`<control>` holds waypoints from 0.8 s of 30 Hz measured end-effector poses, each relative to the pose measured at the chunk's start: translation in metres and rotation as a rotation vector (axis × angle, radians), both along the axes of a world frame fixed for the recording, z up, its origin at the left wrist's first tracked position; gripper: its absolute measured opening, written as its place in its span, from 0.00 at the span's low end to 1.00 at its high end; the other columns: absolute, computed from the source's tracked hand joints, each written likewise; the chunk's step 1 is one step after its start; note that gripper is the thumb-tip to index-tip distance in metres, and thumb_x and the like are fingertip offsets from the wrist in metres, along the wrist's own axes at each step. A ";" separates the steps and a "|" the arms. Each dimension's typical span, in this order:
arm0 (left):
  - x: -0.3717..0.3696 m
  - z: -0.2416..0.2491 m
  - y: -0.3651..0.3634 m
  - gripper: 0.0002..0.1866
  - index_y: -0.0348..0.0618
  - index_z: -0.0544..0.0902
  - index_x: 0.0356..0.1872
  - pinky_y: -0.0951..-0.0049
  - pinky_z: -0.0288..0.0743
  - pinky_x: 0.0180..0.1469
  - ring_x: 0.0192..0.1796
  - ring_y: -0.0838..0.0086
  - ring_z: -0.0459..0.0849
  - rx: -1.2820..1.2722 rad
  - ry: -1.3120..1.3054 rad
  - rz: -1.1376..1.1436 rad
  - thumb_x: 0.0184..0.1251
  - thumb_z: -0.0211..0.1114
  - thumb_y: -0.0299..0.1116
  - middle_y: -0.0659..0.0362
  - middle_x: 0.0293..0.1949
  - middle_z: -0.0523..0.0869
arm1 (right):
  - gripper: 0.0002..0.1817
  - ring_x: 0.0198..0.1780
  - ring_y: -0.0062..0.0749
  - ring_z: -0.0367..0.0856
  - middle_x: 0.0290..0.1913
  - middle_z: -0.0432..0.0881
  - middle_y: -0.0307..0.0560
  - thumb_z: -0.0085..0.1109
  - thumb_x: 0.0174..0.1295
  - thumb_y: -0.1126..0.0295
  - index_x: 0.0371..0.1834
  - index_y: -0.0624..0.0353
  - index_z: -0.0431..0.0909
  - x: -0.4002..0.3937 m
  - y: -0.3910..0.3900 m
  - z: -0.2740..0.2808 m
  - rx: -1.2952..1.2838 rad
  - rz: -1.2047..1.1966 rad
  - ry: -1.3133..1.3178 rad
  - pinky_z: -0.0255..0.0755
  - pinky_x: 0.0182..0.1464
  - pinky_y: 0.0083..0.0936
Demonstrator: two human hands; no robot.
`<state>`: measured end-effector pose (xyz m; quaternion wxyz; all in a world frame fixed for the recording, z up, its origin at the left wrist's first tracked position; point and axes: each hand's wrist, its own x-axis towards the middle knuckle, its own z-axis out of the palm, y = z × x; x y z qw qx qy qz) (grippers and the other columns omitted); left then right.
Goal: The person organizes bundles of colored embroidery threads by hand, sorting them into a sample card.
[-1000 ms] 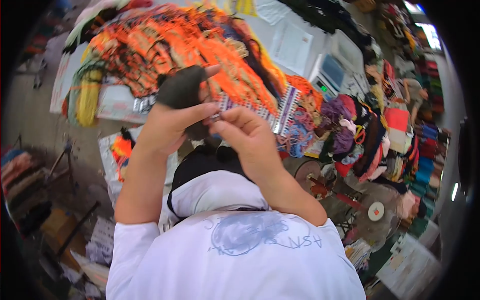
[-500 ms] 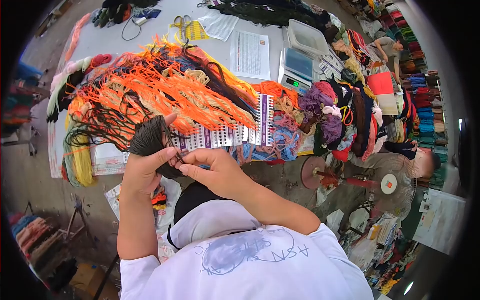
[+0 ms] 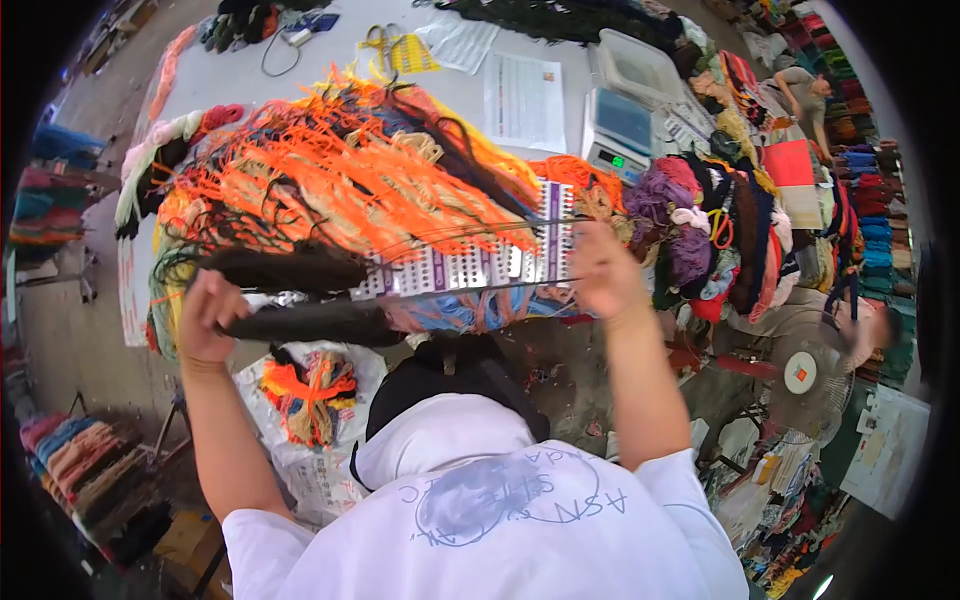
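My left hand (image 3: 212, 312) is closed around one end of a dark, nearly black yarn skein (image 3: 315, 323). The skein stretches out sideways in two thick bands over the front table edge. From it, a few thin dark strands (image 3: 470, 292) run taut to my right hand (image 3: 605, 272), which is closed on them and blurred by motion. Behind the skein lies a large heap of orange and beige yarn (image 3: 330, 185). White punched thread cards with purple strips (image 3: 555, 225) lie under and beside that heap. Blue and pink yarn (image 3: 480, 310) sits below the strands.
A digital scale (image 3: 617, 140) and a clear plastic tub (image 3: 640, 65) stand at the back right. Scissors (image 3: 385, 45) and a printed sheet (image 3: 523, 100) lie farther back. Purple yarn (image 3: 665, 210) is piled at right. A fan (image 3: 800, 375) stands beside the table; another person (image 3: 800, 95) is beyond.
My hands have moved wide apart, left hand leftward and right hand rightward. The dark skein, bunched up before, is now stretched out, with thin strands drawn across to the right.
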<state>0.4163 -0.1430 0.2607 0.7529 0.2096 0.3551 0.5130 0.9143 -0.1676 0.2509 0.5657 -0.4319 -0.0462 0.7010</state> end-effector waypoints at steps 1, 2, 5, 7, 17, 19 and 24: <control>-0.017 0.007 0.003 0.15 0.47 0.70 0.27 0.74 0.72 0.38 0.17 0.80 0.62 -0.046 0.032 0.140 0.76 0.43 0.38 0.71 0.09 0.58 | 0.07 0.16 0.12 0.57 0.16 0.59 0.28 0.49 0.67 0.70 0.36 0.60 0.74 0.037 -0.002 -0.008 -0.090 -0.071 -0.015 0.51 0.18 0.13; -0.039 0.012 0.004 0.13 0.46 0.70 0.27 0.75 0.71 0.40 0.17 0.81 0.62 -0.059 -0.005 0.208 0.75 0.45 0.35 0.70 0.11 0.59 | 0.07 0.16 0.12 0.55 0.16 0.58 0.28 0.47 0.68 0.70 0.37 0.60 0.73 0.083 -0.012 -0.021 -0.088 -0.069 0.072 0.50 0.17 0.13; -0.152 -0.004 0.008 0.12 0.45 0.68 0.25 0.75 0.69 0.42 0.17 0.81 0.63 -0.108 -0.254 0.300 0.72 0.46 0.28 0.69 0.13 0.60 | 0.06 0.13 0.11 0.52 0.14 0.57 0.27 0.48 0.68 0.68 0.44 0.55 0.72 0.215 -0.055 -0.053 -0.200 -0.300 0.027 0.44 0.14 0.12; -0.213 -0.004 0.012 0.12 0.45 0.67 0.23 0.74 0.68 0.43 0.17 0.82 0.62 -0.069 -0.315 0.347 0.70 0.47 0.25 0.69 0.14 0.60 | 0.05 0.12 0.12 0.50 0.13 0.55 0.27 0.47 0.69 0.68 0.41 0.55 0.72 0.278 -0.086 -0.038 -0.255 -0.518 -0.151 0.42 0.14 0.13; -0.073 0.006 0.060 0.03 0.44 0.73 0.34 0.76 0.70 0.36 0.16 0.86 0.60 -0.022 0.032 0.361 0.64 0.57 0.23 0.71 0.17 0.64 | 0.11 0.19 0.09 0.63 0.25 0.74 0.29 0.54 0.62 0.66 0.43 0.59 0.80 0.268 -0.074 -0.044 0.021 -0.463 -1.226 0.55 0.19 0.08; -0.007 -0.050 0.062 0.11 0.38 0.74 0.43 0.82 0.68 0.32 0.18 0.87 0.63 -0.169 0.082 0.175 0.58 0.60 0.23 0.68 0.20 0.70 | 0.14 0.22 0.14 0.69 0.29 0.77 0.32 0.56 0.63 0.65 0.46 0.61 0.80 0.157 -0.039 -0.079 -0.092 -0.126 -1.247 0.61 0.23 0.12; 0.134 -0.181 0.027 0.12 0.38 0.79 0.42 0.83 0.69 0.24 0.29 0.79 0.78 -0.321 0.557 -0.048 0.54 0.63 0.24 0.61 0.34 0.82 | 0.11 0.30 0.21 0.77 0.27 0.82 0.40 0.60 0.57 0.68 0.37 0.64 0.83 -0.046 0.009 -0.184 0.016 0.289 -1.121 0.70 0.34 0.21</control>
